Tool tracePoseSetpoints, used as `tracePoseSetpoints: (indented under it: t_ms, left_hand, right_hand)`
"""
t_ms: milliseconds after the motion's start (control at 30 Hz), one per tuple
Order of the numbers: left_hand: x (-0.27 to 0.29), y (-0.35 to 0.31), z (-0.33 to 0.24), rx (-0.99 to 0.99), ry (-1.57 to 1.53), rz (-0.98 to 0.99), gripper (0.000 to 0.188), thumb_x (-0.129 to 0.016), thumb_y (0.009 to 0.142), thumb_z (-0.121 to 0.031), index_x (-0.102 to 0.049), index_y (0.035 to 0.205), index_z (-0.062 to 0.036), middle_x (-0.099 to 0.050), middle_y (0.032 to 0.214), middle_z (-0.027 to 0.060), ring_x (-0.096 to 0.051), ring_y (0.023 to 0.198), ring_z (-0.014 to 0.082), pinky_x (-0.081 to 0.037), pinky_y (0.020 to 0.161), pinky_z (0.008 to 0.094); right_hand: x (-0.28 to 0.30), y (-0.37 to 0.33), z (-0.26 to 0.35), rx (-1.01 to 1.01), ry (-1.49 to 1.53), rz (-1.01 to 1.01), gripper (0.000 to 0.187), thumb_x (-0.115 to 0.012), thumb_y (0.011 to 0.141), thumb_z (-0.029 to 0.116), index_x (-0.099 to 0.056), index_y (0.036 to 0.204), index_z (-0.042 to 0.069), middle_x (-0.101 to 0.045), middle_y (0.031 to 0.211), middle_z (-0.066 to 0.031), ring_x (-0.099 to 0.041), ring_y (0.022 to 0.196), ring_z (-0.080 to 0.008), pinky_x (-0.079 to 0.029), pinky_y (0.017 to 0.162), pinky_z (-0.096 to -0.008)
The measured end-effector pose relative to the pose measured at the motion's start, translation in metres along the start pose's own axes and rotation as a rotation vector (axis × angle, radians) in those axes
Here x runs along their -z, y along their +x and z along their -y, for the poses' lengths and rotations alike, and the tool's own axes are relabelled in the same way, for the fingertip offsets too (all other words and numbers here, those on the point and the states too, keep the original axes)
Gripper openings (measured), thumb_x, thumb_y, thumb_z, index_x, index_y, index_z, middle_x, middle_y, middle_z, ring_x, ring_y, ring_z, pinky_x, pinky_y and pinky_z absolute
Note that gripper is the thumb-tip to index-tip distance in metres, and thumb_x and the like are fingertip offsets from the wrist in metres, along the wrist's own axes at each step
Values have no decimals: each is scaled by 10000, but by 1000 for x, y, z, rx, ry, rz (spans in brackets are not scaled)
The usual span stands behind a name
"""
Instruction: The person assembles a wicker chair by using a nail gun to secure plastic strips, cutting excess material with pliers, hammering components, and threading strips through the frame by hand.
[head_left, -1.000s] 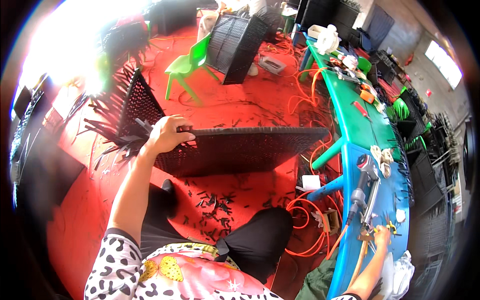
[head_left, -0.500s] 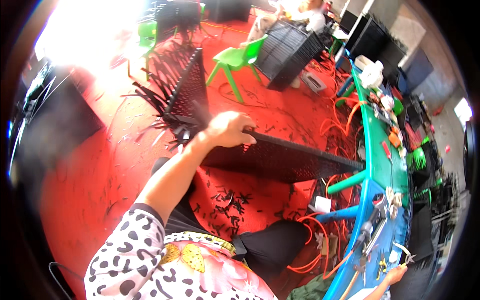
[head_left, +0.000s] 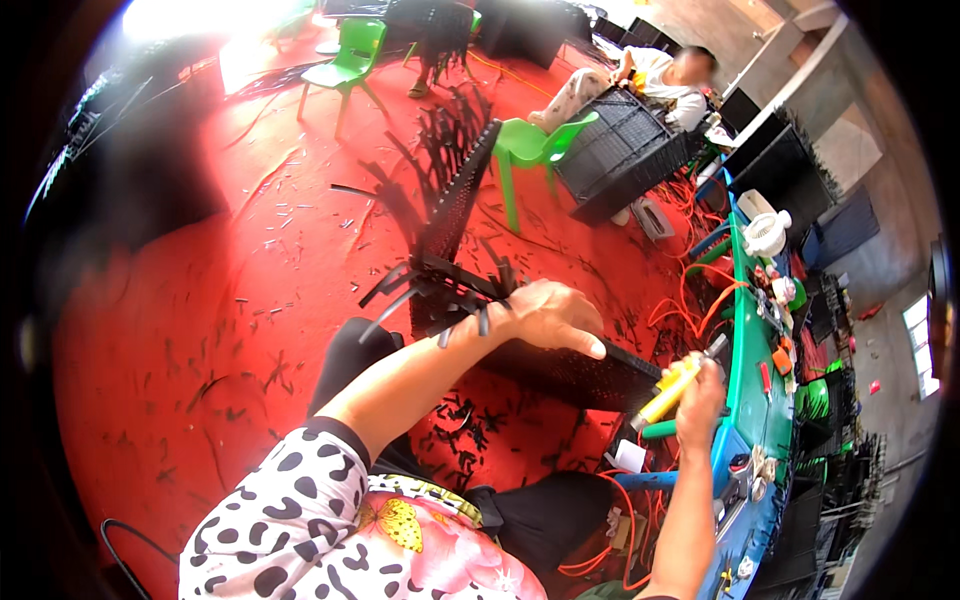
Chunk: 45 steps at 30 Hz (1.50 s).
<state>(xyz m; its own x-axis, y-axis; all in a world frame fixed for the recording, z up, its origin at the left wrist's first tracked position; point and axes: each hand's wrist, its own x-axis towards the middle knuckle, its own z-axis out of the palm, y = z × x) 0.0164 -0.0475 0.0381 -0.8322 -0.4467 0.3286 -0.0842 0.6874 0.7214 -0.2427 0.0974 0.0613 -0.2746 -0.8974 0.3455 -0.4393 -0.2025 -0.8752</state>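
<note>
My left hand (head_left: 556, 316) lies over the top edge of a black perforated panel (head_left: 600, 380), thumb on the near side and fingers bent over the far side. The panel joins a second, upright perforated panel (head_left: 452, 225), with many loose black strips (head_left: 455, 140) sticking out of it. Some strips hang over my left wrist. My right hand (head_left: 699, 400) is closed around a yellow-handled hand tool (head_left: 666, 396), held above the right end of the panel. A dark tip shows past the fingers; the tool's exact kind cannot be made out.
At right, a green table (head_left: 750, 370) and a blue table (head_left: 735, 530) carry tools and small items. Orange-red hoses (head_left: 690, 300) tangle beside them. Green chairs (head_left: 350, 62) stand on the red floor (head_left: 270, 330), strewn with black scraps. A seated person (head_left: 655, 75) is beside a black crate-like frame (head_left: 625, 150).
My right hand has come up from the blue table to the panel, now with the yellow-handled tool. My left hand stays at the panel, its thumb now stretched out. The view has shifted.
</note>
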Motion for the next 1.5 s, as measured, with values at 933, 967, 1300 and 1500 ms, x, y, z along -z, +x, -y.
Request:
tracePoseSetpoints:
  t_ms: [933,967,1300,1500]
  left_hand:
    - [-13,-3,2,-6,-30,-58,478,-727,684,-472,-659,962,-88,-651,905,119,-629,842,297,-487,714,388]
    - [-11,-3,-1,15,33,-62,485,-730,680,-467,-655,975,-90,-653,905,115,-631,840,291,-487,713,386]
    - [-7,3,-1,7,2,-116,601,-750,602,-97,-536,1161,-34,-652,914,108,-630,890,277,-479,792,349]
    - [-9,0,10,-114,33,-221,610,-671,596,15,-503,1180,-27,-646,900,92,-613,911,296,-465,817,359]
  right_hand:
    - [-93,43,26,85,-50,331,556,-564,858,445,-577,1093,-59,-619,1016,-101,-561,929,-144,-430,839,-277]
    - [-93,43,29,16,41,419,575,-617,834,388,-517,1166,-71,-596,1062,-102,-557,940,-145,-437,844,-282]
    - [-57,33,31,188,-189,79,422,-619,713,57,-537,1121,-8,-602,954,-116,-594,832,-179,-469,783,-277]
    - [-39,3,29,538,-995,237,385,-674,640,248,-599,967,60,-592,835,-110,-591,771,-290,-466,683,-395]
